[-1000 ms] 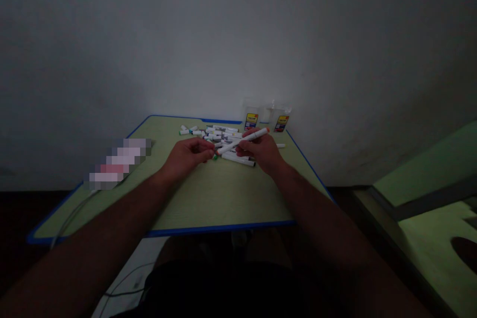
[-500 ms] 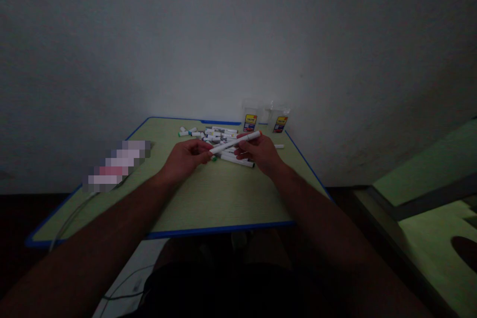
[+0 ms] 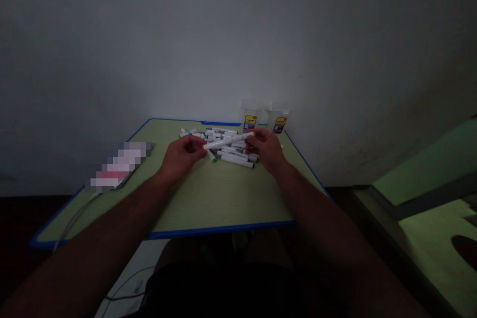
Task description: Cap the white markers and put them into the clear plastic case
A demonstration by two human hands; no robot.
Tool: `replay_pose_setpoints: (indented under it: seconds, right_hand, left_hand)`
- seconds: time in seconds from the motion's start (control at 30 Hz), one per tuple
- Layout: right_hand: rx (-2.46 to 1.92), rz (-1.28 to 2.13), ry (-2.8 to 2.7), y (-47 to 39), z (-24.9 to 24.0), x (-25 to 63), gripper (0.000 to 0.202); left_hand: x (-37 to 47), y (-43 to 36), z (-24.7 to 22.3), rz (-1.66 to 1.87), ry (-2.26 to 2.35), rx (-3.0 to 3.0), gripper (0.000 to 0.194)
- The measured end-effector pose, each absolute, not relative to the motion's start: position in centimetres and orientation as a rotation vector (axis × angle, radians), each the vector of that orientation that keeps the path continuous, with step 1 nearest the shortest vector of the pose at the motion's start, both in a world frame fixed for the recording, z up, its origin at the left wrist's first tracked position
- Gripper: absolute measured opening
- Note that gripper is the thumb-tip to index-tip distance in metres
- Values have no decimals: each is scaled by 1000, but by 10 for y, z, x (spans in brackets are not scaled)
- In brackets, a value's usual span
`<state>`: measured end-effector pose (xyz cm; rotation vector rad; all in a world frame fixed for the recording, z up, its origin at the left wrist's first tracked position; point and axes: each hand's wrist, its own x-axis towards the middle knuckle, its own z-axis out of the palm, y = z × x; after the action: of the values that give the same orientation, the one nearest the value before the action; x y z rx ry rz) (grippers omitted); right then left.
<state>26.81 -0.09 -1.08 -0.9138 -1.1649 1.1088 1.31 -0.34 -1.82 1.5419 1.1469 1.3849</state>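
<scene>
A white marker (image 3: 225,142) with orange at its ends is stretched between my two hands, above the table. My left hand (image 3: 182,156) is closed on its left end. At the right end, the fingers of my right hand (image 3: 266,149) pinch it near the cap. Below and behind it lies a loose pile of white markers (image 3: 236,160), several with grey printing on the barrel. One marker with a green end (image 3: 212,156) lies close to my left fingertips. My right hand hides part of the pile's right side.
Two clear plastic cases (image 3: 250,121) with yellow and red labels stand at the table's back right, by the wall. A blurred-out flat object (image 3: 119,166) with a cable (image 3: 72,221) lies on the left. The pale table (image 3: 208,203) has a blue edge.
My right hand has slid to the marker's right end, and the marker has come slightly left and lies flatter. My left hand stays on the left end.
</scene>
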Motion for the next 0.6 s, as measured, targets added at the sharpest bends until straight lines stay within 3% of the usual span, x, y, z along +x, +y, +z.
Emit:
replay_pose_setpoints:
  seconds: [0.27,0.43,0.6]
  right_hand:
    - [-912,1107,-1148,-2,-6,268,42]
    - [-907,980,-1092,1,8,282,37]
    - [-941,647,-922,18,33,315,30]
  left_hand:
    - [14,-7,-17,1371,1230,1545,27]
    - [13,-5,-18,1382,1171,1552,45]
    - [11,-4,-22,1325,1304,1758,30]
